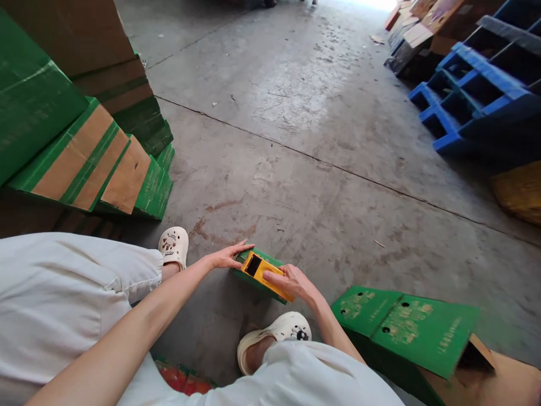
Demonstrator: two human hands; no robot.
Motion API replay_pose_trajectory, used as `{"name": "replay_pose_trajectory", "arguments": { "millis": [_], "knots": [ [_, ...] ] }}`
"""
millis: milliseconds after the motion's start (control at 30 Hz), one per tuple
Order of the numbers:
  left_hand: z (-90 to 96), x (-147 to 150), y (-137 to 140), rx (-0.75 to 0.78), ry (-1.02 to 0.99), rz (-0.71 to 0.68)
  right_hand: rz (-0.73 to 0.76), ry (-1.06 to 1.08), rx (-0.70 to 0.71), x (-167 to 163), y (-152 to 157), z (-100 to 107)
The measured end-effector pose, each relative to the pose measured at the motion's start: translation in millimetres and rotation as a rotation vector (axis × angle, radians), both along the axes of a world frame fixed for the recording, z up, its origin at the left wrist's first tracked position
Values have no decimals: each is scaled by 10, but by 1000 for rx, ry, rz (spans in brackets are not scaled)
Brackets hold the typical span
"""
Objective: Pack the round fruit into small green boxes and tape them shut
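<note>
A yellow handheld device with a dark screen (273, 282) lies along the top of a small green box (270, 257) on the floor. My right hand (293, 280) is closed around the device's near right end, thumb on its face. At the box's left end is my left hand (226, 257), its fingers spread and touching the box, its thumb close to the screen end of the device. The device covers much of the box top. What the screen reads is too dark to make out.
Green and brown cartons (114, 163) are stacked at left. A green carton with an open end (406, 324) stands at lower right. Blue pallets (477, 84) lean at upper right. Beneath my legs, red contents show in a green-edged box (181, 380). My white clogs (174, 243) flank the small box.
</note>
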State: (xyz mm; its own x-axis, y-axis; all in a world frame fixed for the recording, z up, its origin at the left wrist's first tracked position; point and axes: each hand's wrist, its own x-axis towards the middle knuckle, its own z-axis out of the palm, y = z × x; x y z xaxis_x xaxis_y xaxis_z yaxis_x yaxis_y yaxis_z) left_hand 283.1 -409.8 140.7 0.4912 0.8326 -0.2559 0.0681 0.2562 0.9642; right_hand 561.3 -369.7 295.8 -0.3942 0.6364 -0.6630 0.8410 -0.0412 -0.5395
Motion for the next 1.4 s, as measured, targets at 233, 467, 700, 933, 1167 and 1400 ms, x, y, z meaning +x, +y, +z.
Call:
{"name": "replay_pose_trajectory", "arguments": {
  "millis": [233,467,700,933,1167,1400],
  "knots": [
    [-31,-30,-31,-33,-49,7,0,-164,-9,446,-23,56],
    [10,-48,-20,13,50,-27,14,-294,50,458,-34,-49],
    [200,256,-134,368,747,-170,44,-355,87,389,-52,34],
    [147,707,-418,720,1014,-235,74,-388,98,437,-94,-77],
    [155,669,-399,809,1125,-301,54,-413,91,381,-101,41],
    [197,863,-389,800,1218,-321,52,-397,127,402,-176,81]
  ]
}}
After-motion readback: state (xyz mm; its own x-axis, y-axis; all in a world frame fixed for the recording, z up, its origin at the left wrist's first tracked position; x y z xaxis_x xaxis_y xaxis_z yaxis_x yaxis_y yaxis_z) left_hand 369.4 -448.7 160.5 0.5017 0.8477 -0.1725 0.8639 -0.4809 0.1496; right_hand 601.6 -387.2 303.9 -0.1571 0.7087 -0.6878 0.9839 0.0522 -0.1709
